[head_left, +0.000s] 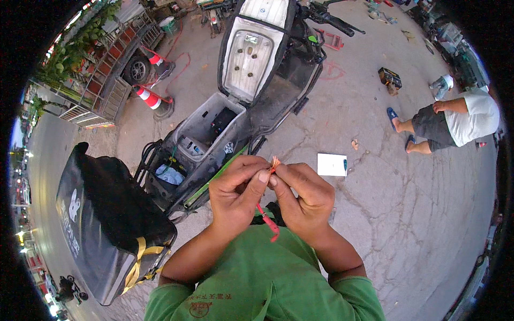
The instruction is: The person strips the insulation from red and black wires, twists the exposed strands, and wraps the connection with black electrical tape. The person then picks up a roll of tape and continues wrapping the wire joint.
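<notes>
Close in front of my chest, both hands pinch a red wire with frayed copper strands [275,162] fanning out above the fingertips. My left hand [235,190] is closed, thumb against forefinger, on the left side of the strands. From the right, my right hand [304,198] pinches the same spot with its thumb and forefinger. A red piece [270,224] with a bent end hangs below the hands against my green shirt; whether it is the same wire I cannot tell. Just beyond stands a scooter with its seat [249,67] raised, showing a grey storage bin [190,125].
A black delivery box [101,224] with yellow straps is at left. Red-and-white cones [151,98] stand near a metal-railed trailer [110,75]. On the ground lie a white box [331,165] with a screwdriver and a black toolbox [390,78]. Another person [433,125] is at right.
</notes>
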